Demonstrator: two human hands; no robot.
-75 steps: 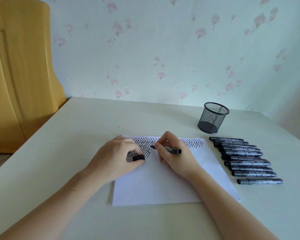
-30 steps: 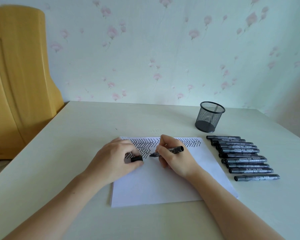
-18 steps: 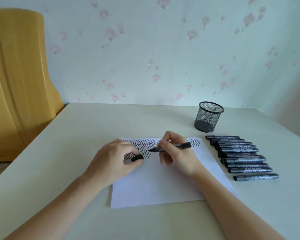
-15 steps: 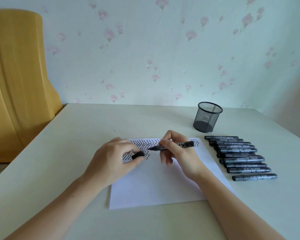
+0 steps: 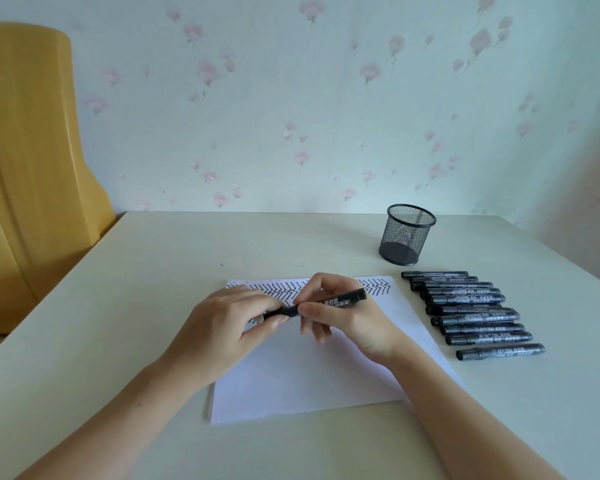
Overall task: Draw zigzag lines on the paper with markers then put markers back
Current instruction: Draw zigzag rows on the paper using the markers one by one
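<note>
Now both hands (image 5: pixel 291 317) have capped the marker (image 5: pixel 329 303).

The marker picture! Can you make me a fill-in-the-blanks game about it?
1. The right hand holds a black marker over the sheet of ____.
2. The left hand pinches the marker's ____ at its tip end.
3. The black mesh pen holder stands on the table with ____ markers inside it.
4. The row of capped markers lies to the ____ of the paper.

Missing words: paper; cap; no; right
</note>
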